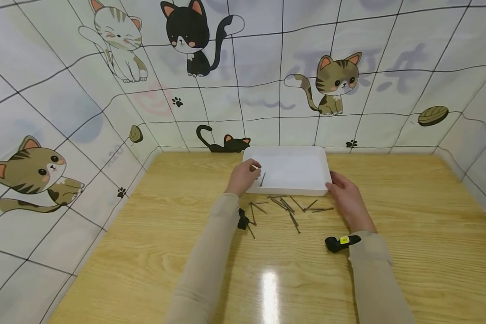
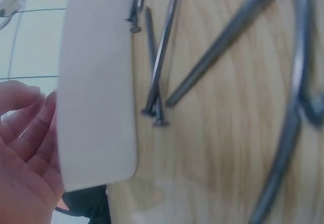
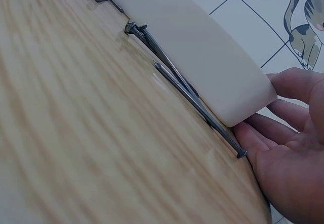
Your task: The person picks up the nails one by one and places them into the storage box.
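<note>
A shallow white tray (image 1: 295, 191) stands at the back of the table, and one nail (image 1: 263, 179) lies in it near the left side. My left hand (image 1: 245, 175) is over the tray's left edge with loosely bent fingers, and nothing shows between them. In the left wrist view, the tray wall partly hides those fingers (image 2: 30, 133). With thumb and fingers, my right hand (image 1: 346, 193) holds the tray's front right corner. In the right wrist view, several nails (image 3: 187, 92) lie close along the tray's wall by that hand.
Several more loose nails (image 1: 283, 203) are scattered on the wooden table (image 1: 146, 252) before the tray, some crossing each other. Behind the table hangs a white backdrop (image 1: 263, 103) with cat drawings, which also covers the left and right sides.
</note>
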The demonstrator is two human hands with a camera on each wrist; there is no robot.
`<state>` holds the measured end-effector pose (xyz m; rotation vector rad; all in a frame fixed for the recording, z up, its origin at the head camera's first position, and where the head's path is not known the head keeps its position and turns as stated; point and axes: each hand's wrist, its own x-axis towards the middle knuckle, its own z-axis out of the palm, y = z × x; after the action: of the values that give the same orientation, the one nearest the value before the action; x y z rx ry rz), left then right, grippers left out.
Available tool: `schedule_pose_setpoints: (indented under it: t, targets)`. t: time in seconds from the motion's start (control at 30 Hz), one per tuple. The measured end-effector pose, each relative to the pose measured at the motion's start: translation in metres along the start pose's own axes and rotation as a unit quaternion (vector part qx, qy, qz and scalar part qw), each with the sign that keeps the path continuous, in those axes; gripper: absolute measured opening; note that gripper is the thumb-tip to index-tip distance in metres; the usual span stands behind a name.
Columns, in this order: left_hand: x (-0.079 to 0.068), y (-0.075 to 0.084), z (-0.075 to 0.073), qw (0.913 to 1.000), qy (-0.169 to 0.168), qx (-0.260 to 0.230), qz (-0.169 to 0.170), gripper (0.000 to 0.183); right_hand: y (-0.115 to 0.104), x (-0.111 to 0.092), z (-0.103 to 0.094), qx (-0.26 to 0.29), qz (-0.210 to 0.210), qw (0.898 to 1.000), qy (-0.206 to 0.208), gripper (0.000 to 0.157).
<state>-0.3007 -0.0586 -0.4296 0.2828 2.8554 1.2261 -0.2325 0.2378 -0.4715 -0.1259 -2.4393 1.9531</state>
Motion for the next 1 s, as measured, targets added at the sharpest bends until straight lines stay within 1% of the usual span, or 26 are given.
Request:
schedule_pose_setpoints:
  t: [0.1, 0.2, 0.47, 0.57, 0.67, 0.83, 1.0]
  targets:
    - [-0.005, 0.002, -0.008, 0.9994, 0.000, -0.034, 0.008, 0.026, 0.000, -0.001, -0.003, 0.004, -0.001, 1.000, 0.000, 0.059]
    - [-0.010, 0.003, -0.012, 0.9981, -0.003, -0.059, 0.015, 0.028, 0.002, -0.002, -0.004, 0.010, -0.002, 1.000, -0.002, 0.060]
    - [-0.029, 0.002, -0.019, 0.9938, -0.013, -0.104, 0.036, 0.022, 0.003, -0.002, -0.003, 0.026, 0.003, 1.000, -0.012, 0.061]
    - [-0.037, 0.002, -0.024, 0.9918, -0.023, -0.118, 0.041, 0.026, 0.002, -0.001, -0.002, 0.030, 0.005, 0.999, -0.014, 0.062]
    - [-0.043, 0.001, -0.028, 0.9898, -0.041, -0.132, 0.035, 0.032, 0.002, -0.001, -0.002, 0.032, 0.005, 0.999, -0.016, 0.062]
    - [-0.051, -0.004, -0.033, 0.9887, -0.063, -0.135, 0.020, 0.035, 0.003, 0.002, -0.001, 0.039, 0.004, 0.999, -0.010, 0.060]
    - [-0.057, -0.012, -0.036, 0.9910, -0.084, -0.103, 0.010, 0.032, 0.004, 0.001, -0.003, 0.022, 0.005, 1.000, -0.005, 0.059]
